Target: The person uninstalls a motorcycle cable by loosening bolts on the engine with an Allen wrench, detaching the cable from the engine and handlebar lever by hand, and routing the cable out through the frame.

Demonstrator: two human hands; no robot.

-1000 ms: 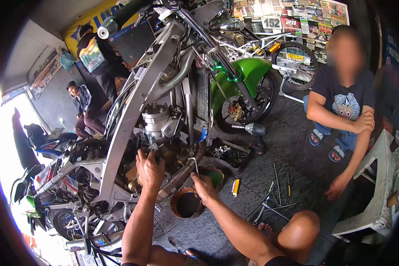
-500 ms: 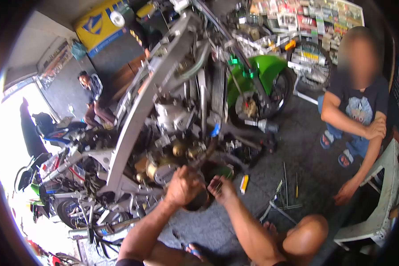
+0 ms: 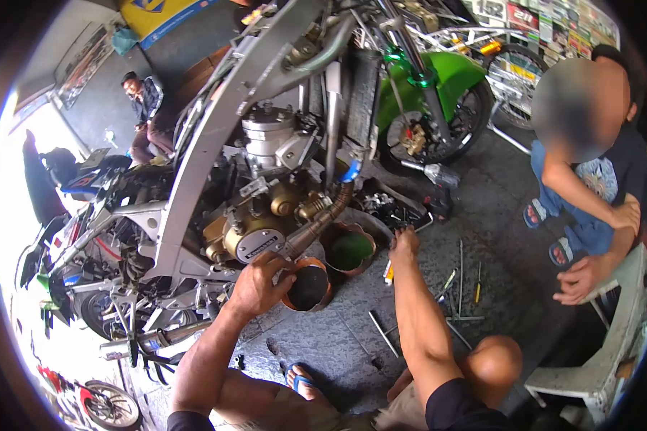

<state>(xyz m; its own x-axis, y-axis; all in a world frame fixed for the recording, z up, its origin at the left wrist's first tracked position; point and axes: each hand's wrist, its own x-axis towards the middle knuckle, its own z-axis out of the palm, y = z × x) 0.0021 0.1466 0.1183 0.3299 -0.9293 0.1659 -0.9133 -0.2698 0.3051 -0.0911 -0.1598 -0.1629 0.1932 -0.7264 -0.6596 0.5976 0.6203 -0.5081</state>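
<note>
My left hand (image 3: 262,284) is closed, its fingers curled at the left rim of an orange-edged, cut-open container (image 3: 328,291) with dark contents. Whatever its fingers hold is hidden. Just above it is the gold engine cover (image 3: 255,241) of a stripped motorcycle. My right hand (image 3: 404,248) reaches away from me to the near edge of a tray of small metal parts (image 3: 388,208); its fingertips are too small and dark to read. Between the hands stands a second cut container (image 3: 351,248) holding green liquid. A yellow-and-white tube (image 3: 388,273) lies partly behind my right wrist.
Rods and tools (image 3: 461,276) and a yellow-handled screwdriver (image 3: 478,284) lie on the dark floor at right. A seated person (image 3: 589,179) is beyond them, by a white stool (image 3: 604,345). A green front fender (image 3: 438,90) stands ahead; more motorcycles (image 3: 101,237) are at left.
My hands, close together before, have separated. My right hand has moved forward to the parts tray; my left has shifted left beside the container. The view has moved closer to the engine.
</note>
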